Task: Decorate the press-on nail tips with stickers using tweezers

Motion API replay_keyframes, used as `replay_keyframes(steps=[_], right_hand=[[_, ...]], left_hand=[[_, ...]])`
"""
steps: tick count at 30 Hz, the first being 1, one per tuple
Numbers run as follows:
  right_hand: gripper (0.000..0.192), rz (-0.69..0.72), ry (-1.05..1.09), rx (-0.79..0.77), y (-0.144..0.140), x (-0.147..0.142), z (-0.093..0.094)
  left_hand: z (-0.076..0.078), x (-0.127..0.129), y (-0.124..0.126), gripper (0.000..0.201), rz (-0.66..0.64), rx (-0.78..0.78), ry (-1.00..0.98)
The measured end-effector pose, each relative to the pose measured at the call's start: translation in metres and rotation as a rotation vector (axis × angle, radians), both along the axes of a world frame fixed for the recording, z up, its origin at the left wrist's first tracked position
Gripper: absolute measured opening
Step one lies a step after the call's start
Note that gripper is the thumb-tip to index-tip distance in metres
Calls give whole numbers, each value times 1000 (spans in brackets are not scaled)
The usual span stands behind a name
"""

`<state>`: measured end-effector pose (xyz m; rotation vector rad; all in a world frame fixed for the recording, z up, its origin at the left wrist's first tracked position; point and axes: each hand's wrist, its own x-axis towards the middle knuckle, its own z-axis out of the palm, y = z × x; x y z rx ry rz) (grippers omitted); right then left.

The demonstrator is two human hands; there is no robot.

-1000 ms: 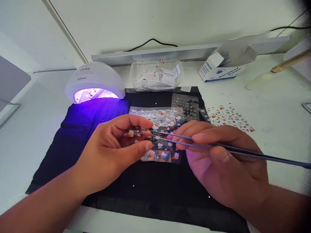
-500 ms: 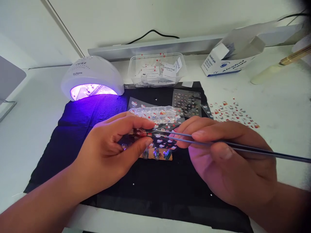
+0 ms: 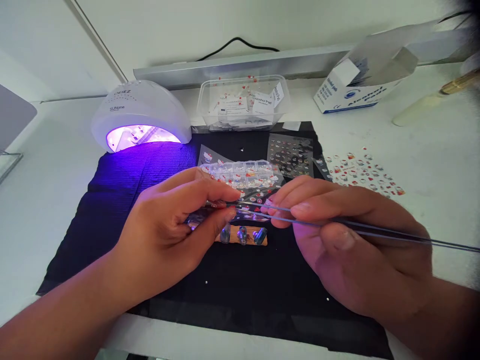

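Thumb and forefinger of my left hand [image 3: 176, 215] are pinched together around something small, dark and glossy; the fingers hide most of it and its kind is unclear. In my right hand [image 3: 345, 240] I hold long thin metal tweezers [image 3: 279, 212], their two arms slightly apart. The tweezer tips reach the pinched fingertips of my left hand. Just below lies a wooden strip [image 3: 233, 235] bearing several glossy dark press-on nails [image 3: 243, 235]. Behind the hands are a clear compartment case [image 3: 245, 174] of tiny decorations and cartoon sticker sheets [image 3: 290, 155].
A lit white nail lamp [image 3: 144, 115] stands at the left on a black cloth [image 3: 255, 290]. Behind are a clear plastic tub [image 3: 204, 107] of alcohol pad packets and an alcohol pads box [image 3: 348, 97]. More stickers [image 3: 363, 172] and a brush [image 3: 455, 84] lie right.
The view has shifted slightly. Both hands keep their grips; the tweezers have turned a little, and the reddish part of the pinched piece shows less.
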<state>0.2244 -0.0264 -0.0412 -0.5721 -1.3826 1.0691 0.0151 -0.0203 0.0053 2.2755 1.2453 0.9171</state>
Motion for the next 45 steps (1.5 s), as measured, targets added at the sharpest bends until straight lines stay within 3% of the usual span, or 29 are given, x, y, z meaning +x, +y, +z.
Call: replay_keyframes(steps=[9, 31, 45], right_hand=[[20, 31, 3, -39, 2, 1, 3], [18, 26, 20, -25, 4, -1, 1], [21, 40, 19, -5, 4, 0, -4]], left_hand=[[-2, 0, 0, 16, -11, 85, 12], [-1, 0, -1, 15, -15, 102, 39], [-3, -1, 1, 19, -16, -45, -69]])
